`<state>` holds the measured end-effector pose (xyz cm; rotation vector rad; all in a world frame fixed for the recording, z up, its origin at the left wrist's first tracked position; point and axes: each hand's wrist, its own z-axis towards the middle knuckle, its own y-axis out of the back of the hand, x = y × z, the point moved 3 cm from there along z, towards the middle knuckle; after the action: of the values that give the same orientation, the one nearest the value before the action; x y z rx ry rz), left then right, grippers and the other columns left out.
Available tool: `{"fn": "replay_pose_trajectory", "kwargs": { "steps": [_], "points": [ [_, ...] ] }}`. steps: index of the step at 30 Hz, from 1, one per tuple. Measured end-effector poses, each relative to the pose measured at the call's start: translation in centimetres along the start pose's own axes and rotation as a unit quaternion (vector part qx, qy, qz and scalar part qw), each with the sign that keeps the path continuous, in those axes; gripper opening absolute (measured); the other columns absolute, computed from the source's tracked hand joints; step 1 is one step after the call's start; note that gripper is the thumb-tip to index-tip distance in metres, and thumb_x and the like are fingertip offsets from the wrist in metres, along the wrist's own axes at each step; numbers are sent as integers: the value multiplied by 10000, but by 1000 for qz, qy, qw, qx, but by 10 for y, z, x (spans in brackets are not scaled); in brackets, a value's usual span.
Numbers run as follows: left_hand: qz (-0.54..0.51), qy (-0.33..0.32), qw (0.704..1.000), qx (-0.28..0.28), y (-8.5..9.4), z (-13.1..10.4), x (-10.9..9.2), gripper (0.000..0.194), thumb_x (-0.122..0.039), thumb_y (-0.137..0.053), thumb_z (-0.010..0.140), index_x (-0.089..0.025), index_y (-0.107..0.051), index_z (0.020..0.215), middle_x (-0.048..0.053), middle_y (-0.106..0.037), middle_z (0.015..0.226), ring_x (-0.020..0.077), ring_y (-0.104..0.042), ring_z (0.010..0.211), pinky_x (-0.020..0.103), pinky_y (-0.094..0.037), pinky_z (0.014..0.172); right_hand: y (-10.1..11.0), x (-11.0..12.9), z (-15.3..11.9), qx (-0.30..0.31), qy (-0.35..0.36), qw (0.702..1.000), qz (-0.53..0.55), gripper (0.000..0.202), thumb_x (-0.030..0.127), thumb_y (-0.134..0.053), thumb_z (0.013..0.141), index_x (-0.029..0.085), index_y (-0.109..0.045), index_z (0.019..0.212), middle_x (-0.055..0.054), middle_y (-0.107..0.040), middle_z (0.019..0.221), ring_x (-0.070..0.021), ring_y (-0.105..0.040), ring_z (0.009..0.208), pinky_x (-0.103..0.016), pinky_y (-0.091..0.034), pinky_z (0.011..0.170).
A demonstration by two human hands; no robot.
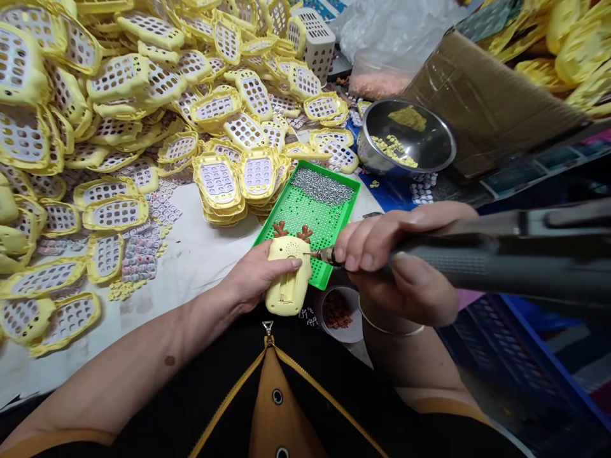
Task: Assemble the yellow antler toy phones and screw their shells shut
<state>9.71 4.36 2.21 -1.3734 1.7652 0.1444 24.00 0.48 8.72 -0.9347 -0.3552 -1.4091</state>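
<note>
My left hand (260,270) is closed around a yellow toy phone casing (289,296), its back with a battery compartment facing up. Brown antlers (304,234) stick out from the casing's top. In my right hand (396,261) is a dark power screwdriver (496,254), fingers wrapped round its front. The screwdriver's tip points left and meets the casing's upper right, by a screw hole. Behind the casing lies a green perforated tray (329,264) with many small silver screws (322,186) gathered at its far end.
Piles of yellow phone shells (124,83) cover the left and back. Stacked shells (219,184) stand beside the tray. A metal bowl (432,143) with small yellow parts, a cardboard box (482,95), a tub of brown pieces (353,327) and a blue crate (515,369) are rightward.
</note>
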Motion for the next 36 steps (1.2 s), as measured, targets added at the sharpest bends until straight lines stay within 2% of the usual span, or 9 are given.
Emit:
{"fn": "replay_pose_trajectory", "kwargs": {
  "steps": [7, 10, 14, 17, 22, 25, 29, 32, 36],
  "points": [
    [17, -7, 1000, 4, -3, 3, -2, 297, -164, -734, 668, -148, -608, 937, 19, -654, 776, 149, -619, 678, 285, -477, 677, 0, -14, 3, 92, -35, 995, 4, 141, 212, -636, 784, 266, -535, 867, 60, -543, 594, -126, -538, 478, -305, -489, 452],
    [13, -3, 1000, 12, -4, 5, -2, 313, -172, -741, 664, -141, -607, 946, 24, -653, 776, 150, -617, 672, 287, -476, 671, 1, -20, 6, 111, -47, 993, 11, 149, 221, -644, 775, 260, -505, 814, 68, -533, 565, -121, -529, 456, -289, -475, 429],
    [25, -4, 1000, 15, -3, 6, -1, 316, -208, -760, 655, -135, -618, 927, 41, -667, 782, 153, -617, 667, 283, -474, 661, 2, -22, 6, 99, -39, 994, 29, 166, 229, -653, 760, 259, -492, 784, 74, -523, 543, -112, -510, 413, -277, -466, 402],
    [44, -9, 999, 16, -2, 6, -4, 315, -204, -767, 644, -142, -633, 923, 45, -680, 788, 154, -622, 662, 276, -471, 645, 1, -12, 4, 80, -28, 996, 28, 148, 228, -660, 755, 261, -526, 808, 70, -516, 536, -112, -502, 407, -283, -468, 404],
    [15, 9, 1000, -7, 2, 6, -5, 254, -195, -743, 676, -142, -634, 899, 60, -696, 764, 170, -635, 646, 306, -500, 645, 9, 8, 2, 4, 26, 999, -18, 157, 247, -665, 767, 252, -606, 912, 57, -515, 521, -127, -487, 405, -318, -458, 410],
    [-36, 25, 999, 1, 6, 5, -4, 232, -199, -723, 704, -145, -631, 910, 66, -700, 764, 177, -645, 652, 321, -522, 654, 26, -6, 0, -27, 26, 998, -50, 181, 256, -669, 772, 286, -594, 934, 61, -508, 530, -131, -483, 422, -320, -458, 442],
    [-76, -6, 997, 5, 9, 3, -6, 325, -214, -714, 739, -196, -594, 1040, 42, -698, 851, 177, -658, 730, 330, -544, 692, 45, -39, -5, -15, 5, 996, -86, 206, 287, -661, 776, 315, -573, 959, 64, -479, 535, -132, -473, 424, -311, -431, 424],
    [-86, -26, 996, -11, 11, 2, -8, 347, -243, -694, 774, -212, -568, 1096, 38, -690, 900, 174, -657, 770, 331, -548, 721, 50, -52, -7, -20, 1, 994, -111, 199, 365, -642, 786, 345, -559, 965, 62, -436, 520, -136, -437, 402, -319, -401, 398],
    [-93, -18, 995, 24, 10, 0, -8, 506, -147, -715, 716, -228, -539, 1184, 38, -678, 932, 183, -654, 789, 336, -545, 727, 51, -58, -8, -15, -16, 991, -135, 219, 422, -640, 784, 374, -544, 975, 55, -418, 516, -144, -421, 396, -327, -384, 389]
  ]
}}
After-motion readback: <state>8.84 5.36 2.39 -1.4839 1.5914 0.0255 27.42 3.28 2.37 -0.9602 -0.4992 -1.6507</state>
